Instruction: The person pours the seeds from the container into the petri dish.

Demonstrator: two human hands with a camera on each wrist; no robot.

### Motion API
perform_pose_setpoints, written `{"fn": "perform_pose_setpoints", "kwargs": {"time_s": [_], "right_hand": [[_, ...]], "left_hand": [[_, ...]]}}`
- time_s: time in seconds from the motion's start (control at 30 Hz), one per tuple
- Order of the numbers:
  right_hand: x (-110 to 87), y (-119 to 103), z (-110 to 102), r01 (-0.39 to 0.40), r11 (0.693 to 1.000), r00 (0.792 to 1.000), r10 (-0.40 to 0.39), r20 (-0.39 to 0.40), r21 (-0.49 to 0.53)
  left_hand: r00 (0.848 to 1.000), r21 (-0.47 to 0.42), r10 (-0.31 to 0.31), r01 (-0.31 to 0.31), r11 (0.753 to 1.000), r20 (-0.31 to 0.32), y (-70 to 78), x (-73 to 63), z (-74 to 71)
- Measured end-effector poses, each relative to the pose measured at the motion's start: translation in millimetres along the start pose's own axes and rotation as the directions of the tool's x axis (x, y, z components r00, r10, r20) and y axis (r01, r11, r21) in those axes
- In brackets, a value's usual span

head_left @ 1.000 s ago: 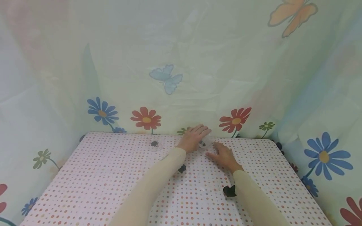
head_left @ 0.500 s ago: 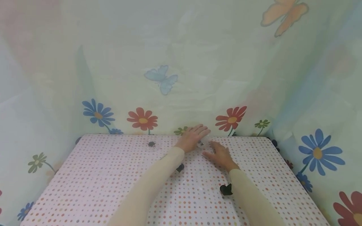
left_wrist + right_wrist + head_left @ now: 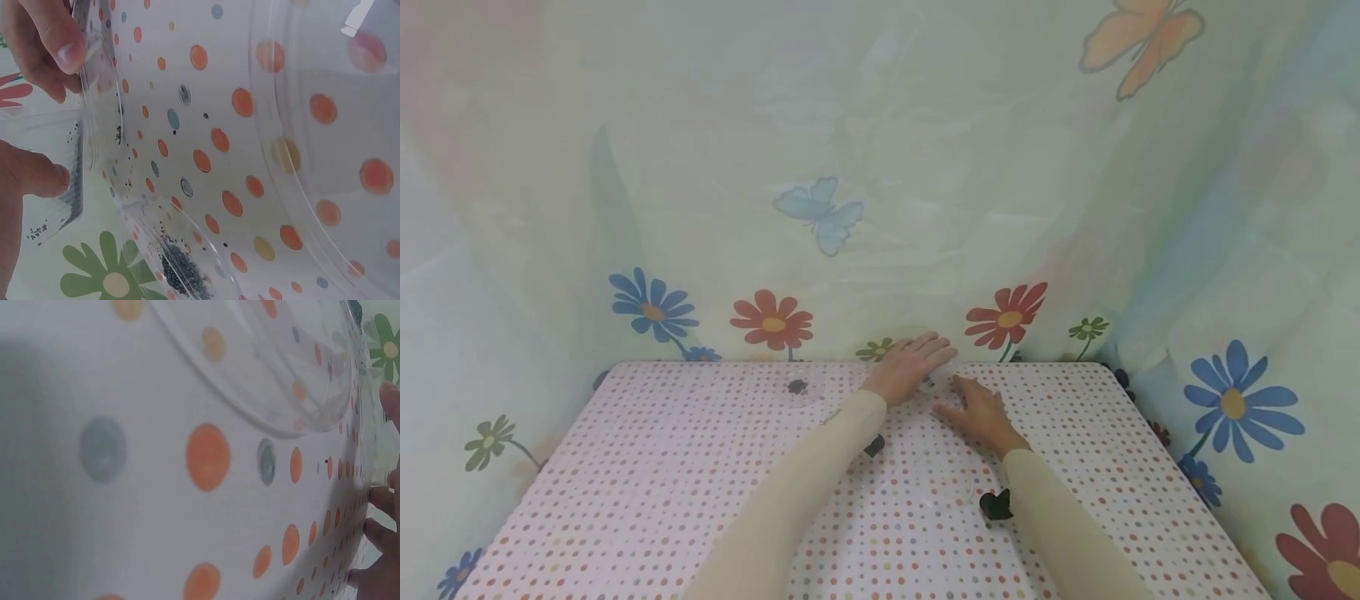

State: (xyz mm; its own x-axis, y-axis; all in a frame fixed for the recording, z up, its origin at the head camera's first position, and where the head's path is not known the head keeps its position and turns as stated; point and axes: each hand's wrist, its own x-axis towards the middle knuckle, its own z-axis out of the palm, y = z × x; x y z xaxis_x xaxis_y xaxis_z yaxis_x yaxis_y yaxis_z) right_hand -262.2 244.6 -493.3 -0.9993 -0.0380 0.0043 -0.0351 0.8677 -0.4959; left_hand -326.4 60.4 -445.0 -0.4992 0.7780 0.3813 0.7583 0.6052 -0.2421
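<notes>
My left hand (image 3: 908, 368) holds a clear plastic container (image 3: 74, 140), tilted, with small dark grains clinging inside; its thumb lies against the wall in the left wrist view. Beneath and beside it stands a small clear dish (image 3: 103, 100) with a few dark grains. My right hand (image 3: 981, 417) is at that dish's near right side, fingers spread and slightly bent, thumb at the rim; whether it touches the dish is hard to tell. To the left sits another clear dish (image 3: 797, 387) holding a small heap of dark grains.
A larger clear round dish (image 3: 325, 131) sits nearer to me, between the forearms. Stray dark grains dot the spotted tabletop (image 3: 647, 467). A flower-printed curtain (image 3: 917, 250) hangs right behind the table's back edge. Black wrist-camera parts (image 3: 996, 504) stick out by the sleeves.
The head view has shifted slightly, so the scene slides a little to the left. Both hands keep nearly the same place by the small dish.
</notes>
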Motion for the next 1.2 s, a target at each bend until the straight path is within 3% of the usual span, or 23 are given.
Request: {"fn": "perform_pose_setpoints", "kwargs": {"time_s": [0.2, 0.6, 1.0, 1.2], "right_hand": [[-0.5, -1, -1, -0.012, 1.0, 1.0, 0.012, 0.009, -0.002], [-0.9, -3, -1, -0.032, 0.999, 0.999, 0.033, 0.018, -0.017], [0.0, -1, 1, -0.027, 1.0, 0.999, 0.026, 0.024, 0.016], [-0.2, -2, -1, -0.012, 1.0, 1.0, 0.012, 0.014, 0.011]], "left_hand": [[1.0, -0.008, 0.019, -0.019, 1.0, 0.006, -1.6, 0.0, -1.7], [0.993, 0.048, 0.071, -0.075, 0.996, 0.092, -6.9, 0.0, -8.1], [0.987, 0.112, 0.151, -0.156, 0.981, 0.055, -6.1, 0.9, -7.9], [0.985, 0.139, 0.16, -0.167, 0.976, 0.064, -4.8, 2.1, -11.7]]}}
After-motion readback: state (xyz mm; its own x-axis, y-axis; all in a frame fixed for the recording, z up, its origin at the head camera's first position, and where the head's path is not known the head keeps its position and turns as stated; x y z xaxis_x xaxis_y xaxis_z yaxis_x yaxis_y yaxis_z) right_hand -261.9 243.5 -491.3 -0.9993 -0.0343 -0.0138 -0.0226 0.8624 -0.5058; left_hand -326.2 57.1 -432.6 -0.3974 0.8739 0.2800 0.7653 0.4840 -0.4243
